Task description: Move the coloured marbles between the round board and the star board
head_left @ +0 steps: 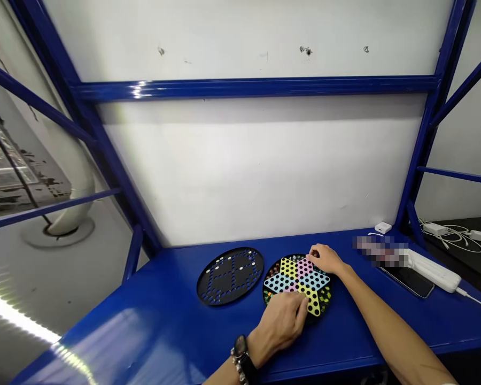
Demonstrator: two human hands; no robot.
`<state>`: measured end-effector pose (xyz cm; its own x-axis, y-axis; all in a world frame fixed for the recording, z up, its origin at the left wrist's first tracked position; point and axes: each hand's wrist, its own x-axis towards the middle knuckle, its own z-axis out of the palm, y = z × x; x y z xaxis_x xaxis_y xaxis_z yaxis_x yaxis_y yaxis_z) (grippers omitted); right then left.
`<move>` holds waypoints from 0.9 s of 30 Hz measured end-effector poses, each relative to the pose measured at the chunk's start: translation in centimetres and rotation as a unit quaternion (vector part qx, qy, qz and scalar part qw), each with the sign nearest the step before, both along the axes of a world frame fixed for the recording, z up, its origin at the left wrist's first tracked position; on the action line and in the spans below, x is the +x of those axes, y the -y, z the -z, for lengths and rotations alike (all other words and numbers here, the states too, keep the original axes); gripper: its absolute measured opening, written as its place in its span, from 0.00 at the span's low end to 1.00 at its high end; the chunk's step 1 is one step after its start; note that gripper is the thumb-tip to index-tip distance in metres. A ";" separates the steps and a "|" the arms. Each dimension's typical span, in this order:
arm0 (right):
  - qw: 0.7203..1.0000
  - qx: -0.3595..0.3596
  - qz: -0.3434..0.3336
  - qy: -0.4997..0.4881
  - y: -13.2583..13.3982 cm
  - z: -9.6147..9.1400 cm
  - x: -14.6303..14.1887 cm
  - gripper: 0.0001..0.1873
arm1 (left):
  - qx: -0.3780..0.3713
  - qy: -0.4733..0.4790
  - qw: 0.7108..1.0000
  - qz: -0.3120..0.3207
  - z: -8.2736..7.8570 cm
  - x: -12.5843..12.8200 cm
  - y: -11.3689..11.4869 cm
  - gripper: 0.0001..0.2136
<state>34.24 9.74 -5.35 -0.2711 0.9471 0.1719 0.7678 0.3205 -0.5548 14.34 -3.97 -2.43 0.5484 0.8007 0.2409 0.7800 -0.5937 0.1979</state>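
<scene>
The star board (300,283) is seated on the round marble tray (324,299), near the worktop's (104,331) front edge; a perforated black disc (229,276) lies just to its left. The fingers of the left hand (278,323) are pressed together against the board's lower edge, and those of the right hand (324,259) lie together on its upper edge. Whether either hand pinches the board cannot be determined.

A blue steel shelving frame (256,88) stands before a scuffed white wall (256,176), beside a shiny grey floor (44,278).
</scene>
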 end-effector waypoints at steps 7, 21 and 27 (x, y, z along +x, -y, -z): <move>1.000 -0.010 -0.002 0.000 -0.1 0.0 -0.1 0.11 | -0.010 0.005 0.965 -0.261 -2.6 -8.2 -6.2 0.20; 1.000 -0.008 0.001 0.007 0.3 -0.5 0.0 0.11 | -0.071 0.077 0.978 -0.181 -4.5 -9.4 -3.8 0.18; 1.000 -0.014 -0.005 0.004 0.3 -0.4 0.2 0.12 | -0.066 0.033 0.997 -0.006 -3.5 -4.3 1.7 0.10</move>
